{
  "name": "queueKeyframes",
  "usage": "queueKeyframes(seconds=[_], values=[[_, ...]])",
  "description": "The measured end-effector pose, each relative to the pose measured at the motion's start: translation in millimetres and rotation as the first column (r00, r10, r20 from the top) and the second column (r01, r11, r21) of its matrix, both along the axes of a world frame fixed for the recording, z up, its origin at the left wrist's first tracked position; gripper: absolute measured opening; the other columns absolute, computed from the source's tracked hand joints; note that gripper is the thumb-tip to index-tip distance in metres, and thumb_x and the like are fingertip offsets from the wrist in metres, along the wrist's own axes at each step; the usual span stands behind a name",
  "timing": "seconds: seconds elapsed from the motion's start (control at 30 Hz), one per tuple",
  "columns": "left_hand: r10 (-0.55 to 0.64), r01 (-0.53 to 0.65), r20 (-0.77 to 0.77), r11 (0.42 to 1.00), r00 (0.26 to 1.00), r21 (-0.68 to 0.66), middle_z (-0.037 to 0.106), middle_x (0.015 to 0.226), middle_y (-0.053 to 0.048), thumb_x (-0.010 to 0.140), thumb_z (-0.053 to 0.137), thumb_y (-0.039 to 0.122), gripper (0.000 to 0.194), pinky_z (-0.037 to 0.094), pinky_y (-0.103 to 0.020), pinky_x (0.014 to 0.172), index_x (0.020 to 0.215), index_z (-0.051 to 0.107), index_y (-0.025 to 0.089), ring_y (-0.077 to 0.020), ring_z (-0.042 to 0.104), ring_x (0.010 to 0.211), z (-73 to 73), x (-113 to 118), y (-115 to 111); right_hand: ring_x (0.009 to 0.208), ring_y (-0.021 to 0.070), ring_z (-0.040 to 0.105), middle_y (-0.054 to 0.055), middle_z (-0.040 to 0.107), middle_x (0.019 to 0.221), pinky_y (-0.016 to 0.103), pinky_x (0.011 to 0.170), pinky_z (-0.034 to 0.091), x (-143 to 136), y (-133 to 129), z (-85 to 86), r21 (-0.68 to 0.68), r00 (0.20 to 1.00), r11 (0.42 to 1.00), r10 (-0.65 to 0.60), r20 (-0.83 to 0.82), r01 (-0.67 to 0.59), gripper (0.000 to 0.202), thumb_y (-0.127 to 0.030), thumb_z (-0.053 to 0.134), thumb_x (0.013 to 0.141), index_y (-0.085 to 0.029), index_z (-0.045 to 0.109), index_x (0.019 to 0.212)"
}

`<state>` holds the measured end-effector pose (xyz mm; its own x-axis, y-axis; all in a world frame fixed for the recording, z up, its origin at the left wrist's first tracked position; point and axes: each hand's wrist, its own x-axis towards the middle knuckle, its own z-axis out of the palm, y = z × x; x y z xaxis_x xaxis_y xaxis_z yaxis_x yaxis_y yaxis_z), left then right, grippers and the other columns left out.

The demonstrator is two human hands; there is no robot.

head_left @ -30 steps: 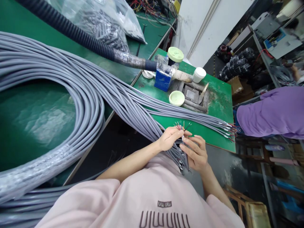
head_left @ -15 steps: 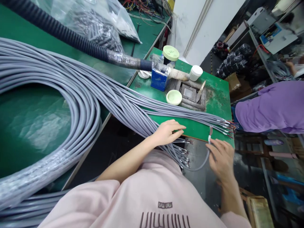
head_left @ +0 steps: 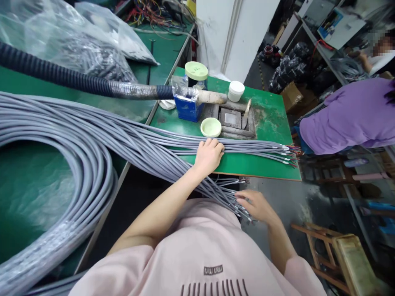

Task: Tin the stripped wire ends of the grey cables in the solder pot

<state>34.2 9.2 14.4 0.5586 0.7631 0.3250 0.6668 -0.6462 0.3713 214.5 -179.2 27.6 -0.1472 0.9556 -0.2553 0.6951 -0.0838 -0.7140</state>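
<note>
Gray jacketed multi-core cables [head_left: 247, 147], running just on the near side of the pale green bowl [head_left: 211, 128], with white sleeves [head_left: 284, 154] and exposed colored wires [head_left: 296, 151] well to its right. Lower bundle [head_left: 222, 197] of similar cables farther to the near side of the bowl; large coil [head_left: 95, 176] well to its left. Left hand [head_left: 210, 156] curled over the cables just on the near side of the bowl, with fingers bent; impossible to tell whether clasping or only resting. Right hand [head_left: 253, 204] nearer and to the right of the bowl, half open, at the lower bundle's ends; no cable visibly pinched. Likely springy and fairly stiff, light singly, weighty together, smooth enough to slide. Probably fragile only at the thin wires. Best held on the gray jacket, just behind the white sleeves.
</note>
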Motion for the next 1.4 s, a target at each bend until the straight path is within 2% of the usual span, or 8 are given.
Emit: queueKeyframes(seconds=[0.1, 0.2, 0.3, 0.43, 0.67, 0.83, 1.1, 1.4], values=[[-0.049, 0.054, 0.098, 0.997, 0.994, -0.053, 0.065, 0.095, -0.008, 0.09, 0.052, 0.021, 0.008, 0.035, -0.038, 0.077, 0.094, 0.058, 0.018, -0.0247, 0.054, 0.093, 7.9, -7.5, -6.0, 0.077, 0.0172, 0.07, 0.008, 0.075, 0.098, 0.033, 0.072, 0.056, -17.3, 23.6, -11.5, -0.12, 0.899, 0.979, -0.197, -0.391, 0.162, 0.032, -0.04, 0.052, 0.092, -0.021, 0.065, 0.114], [-0.109, 0.137, 0.241, 0.985, 0.964, -0.105, 0.064, 0.091, -0.005, 0.091, 0.051, 0.024, 0.008, 0.038, -0.036, 0.077, 0.092, 0.057, 0.019, -0.0213, 0.054, 0.087, 18.9, -23.2, -18.3, 0.066, 0.0151, 0.068, 0.01, 0.073, 0.101, 0.028, 0.054, 0.054, -18.3, 48.0, -13.6, -0.172, 0.558, 0.891, -0.403, -0.725, 0.42, 0.045, -0.047, 0.054, 0.089, -0.021, 0.055, 0.126], [-0.155, 0.21, 0.307, 0.966, 0.939, -0.153, 0.063, 0.085, -0.004, 0.089, 0.052, 0.022, 0.006, 0.04, -0.034, 0.077, 0.088, 0.057, 0.019, -0.0194, 0.054, 0.083, 26.4, -39.8, -29.2, 0.061, 0.0132, 0.065, 0.009, 0.073, 0.101, 0.023, 0.045, 0.047, -3.7, 64.8, 3.4, -0.099, 0.283, 0.716, -0.394, -0.874, 0.691, 0.045, -0.048, 0.055, 0.088, -0.022, 0.052, 0.125], [-0.273, 0.372, 0.314, 0.871, 0.909, -0.321, 0.062, 0.081, -0.002, 0.086, 0.055, 0.022, 0.006, 0.042, -0.032, 0.075, 0.084, 0.06, 0.019, -0.0169, 0.054, 0.077, 28.9, -49.8, -32.5, 0.045, 0.0078, 0.051, -0.001, 0.07, 0.075, 0.02, 0.042, 0.039, 12.4, 59.6, 36.7, 0.123, 0.273, 0.42, -0.317, -0.908, 0.899, 0.031, -0.043, 0.049, 0.093, -0.025, 0.057, 0.117], [-0.042, 0.502, 0.647, 0.671, 0.761, -0.546, 0.067, 0.09, -0.006, 0.085, 0.063, 0.036, 0.025, 0.047, -0.03, 0.078, 0.099, 0.071, 0.017, -0.0165, 0.06, 0.083, 42.9, -23.9, -46.0, 0.039, 0.0068, 0.037, -0.004, 0.057, 0.05, 0.02, 0.039, 0.028, -22.1, 21.5, 43.3, 0.033, 0.742, 0.921, -0.29, -0.604, 0.388, 0.031, -0.041, 0.048, 0.094, -0.017, 0.065, 0.103], [0.251, 0.669, 0.805, 0.453, 0.538, -0.589, 0.066, 0.078, -0.004, 0.076, 0.073, 0.041, 0.025, 0.048, -0.028, 0.07, 0.085, 0.075, 0.017, -0.0136, 0.06, 0.071, 43.2, -7.2, -58.4, 0.04, 0.0069, 0.037, -0.003, 0.058, 0.051, 0.02, 0.041, 0.029, -36.7, 18.8, 34.0, -0.054, 0.795, 0.981, -0.183, -0.578, 0.187, 0.038, -0.045, 0.044, 0.095, -0.015, 0.065, 0.107], [0.369, 0.762, 0.802, 0.29, 0.469, -0.579, 0.051, 0.054, 0.003, 0.078, 0.071, 0.043, 0.032, 0.036, -0.022, 0.052, 0.07, 0.062, 0.014, -0.0058, 0.043, 0.048, 33.1, 0.4, -72.2, 0.041, 0.0083, 0.045, -0.001, 0.06, 0.05, 0.022, 0.045, 0.037, -42.5, 24.6, 23.8, -0.027, 0.779, 0.973, -0.2, -0.594, 0.229, 0.037, -0.044, 0.046, 0.095, -0.014, 0.066, 0.093], [0.259, 0.366, 0.847, 0.814, 0.464, -0.45, 0.056, 0.065, 0.0, 0.079, 0.071, 0.032, 0.015, 0.043, -0.024, 0.062, 0.084, 0.073, 0.018, -0.0102, 0.049, 0.062, 39.1, -2.6, -71.4, 0.037, 0.0084, 0.041, -0.003, 0.056, 0.045, 0.021, 0.042, 0.031, -46.4, 30.2, 18.5, -0.068, 0.731, 0.958, -0.258, -0.632, 0.279, 0.036, -0.046, 0.046, 0.095, -0.015, 0.064, 0.093]])
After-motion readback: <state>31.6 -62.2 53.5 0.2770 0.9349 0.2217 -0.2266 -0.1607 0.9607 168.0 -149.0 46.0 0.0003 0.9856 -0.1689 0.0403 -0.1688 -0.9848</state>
